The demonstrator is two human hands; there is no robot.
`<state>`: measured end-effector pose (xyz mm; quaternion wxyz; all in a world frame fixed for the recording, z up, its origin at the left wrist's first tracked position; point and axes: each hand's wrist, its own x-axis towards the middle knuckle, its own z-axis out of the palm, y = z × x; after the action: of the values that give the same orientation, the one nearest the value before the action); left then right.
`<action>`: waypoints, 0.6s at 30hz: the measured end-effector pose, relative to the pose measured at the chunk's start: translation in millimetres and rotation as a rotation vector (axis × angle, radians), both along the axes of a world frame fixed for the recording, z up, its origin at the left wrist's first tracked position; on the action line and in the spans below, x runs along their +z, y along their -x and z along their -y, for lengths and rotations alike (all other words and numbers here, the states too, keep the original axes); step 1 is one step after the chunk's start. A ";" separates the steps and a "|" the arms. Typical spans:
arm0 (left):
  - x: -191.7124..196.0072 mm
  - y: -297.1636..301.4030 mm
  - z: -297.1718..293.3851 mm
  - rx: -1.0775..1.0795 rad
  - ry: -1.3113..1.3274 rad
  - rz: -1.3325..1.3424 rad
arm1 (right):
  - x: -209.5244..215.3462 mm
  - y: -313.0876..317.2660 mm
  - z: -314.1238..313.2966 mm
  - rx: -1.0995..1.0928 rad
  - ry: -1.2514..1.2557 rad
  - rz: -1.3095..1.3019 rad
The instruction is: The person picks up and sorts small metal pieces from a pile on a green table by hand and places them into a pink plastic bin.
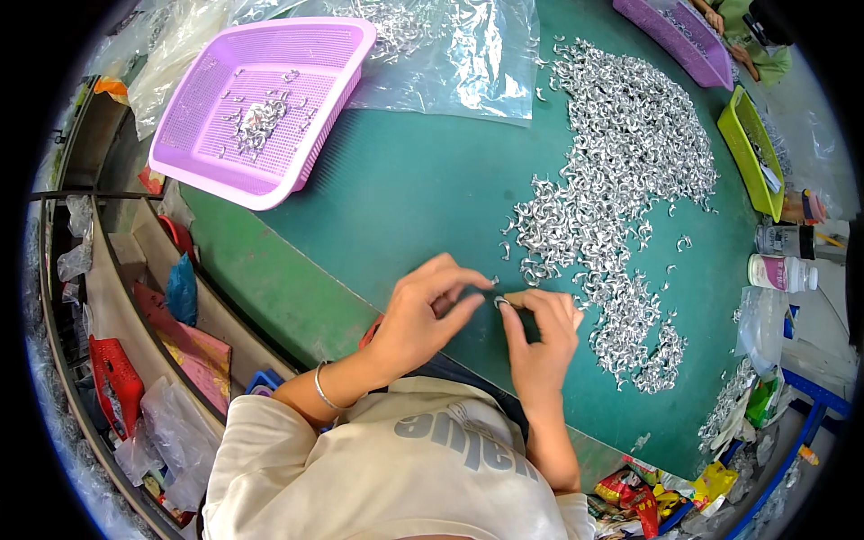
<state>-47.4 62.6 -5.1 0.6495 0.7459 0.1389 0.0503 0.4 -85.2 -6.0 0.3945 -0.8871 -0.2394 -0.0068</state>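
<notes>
Over the green table, my two hands are close together near its front edge. My right hand [544,335] pinches a small, silvery, curved metal piece [501,301] between thumb and fingertips. Just left of it is my left hand [430,304], index finger stretched forward and thumb apart from it. A tiny silvery bit [494,280] shows at its index fingertip; I cannot tell whether it is touched or lies behind. A large spread heap of similar curved metal pieces [621,135] covers the table ahead and right, reaching down beside my right hand.
A purple basket [310,171] with a few metal pieces stands far left, beside clear plastic sheeting [441,85]. At the right are a yellow-green basket [751,157] and a white bottle [781,273]. Another person [760,54] sits far right by a second purple basket [688,49].
</notes>
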 end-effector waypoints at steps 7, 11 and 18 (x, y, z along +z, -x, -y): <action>5.9 -1.4 -0.2 -0.212 0.209 0.095 | 15.1 5.6 16.7 0.005 -0.530 -0.673; 9.3 -0.6 5.7 -0.179 0.434 0.035 | 23.4 8.4 15.4 -0.017 -0.636 -0.639; 16.1 4.8 10.7 -0.160 0.550 -0.002 | 28.5 12.1 12.1 -0.025 -0.711 -0.606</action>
<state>-52.3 51.9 11.1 0.8292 0.5503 0.0888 -0.0416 -11.7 -97.2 22.5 0.7260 -0.6617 -0.0857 0.1663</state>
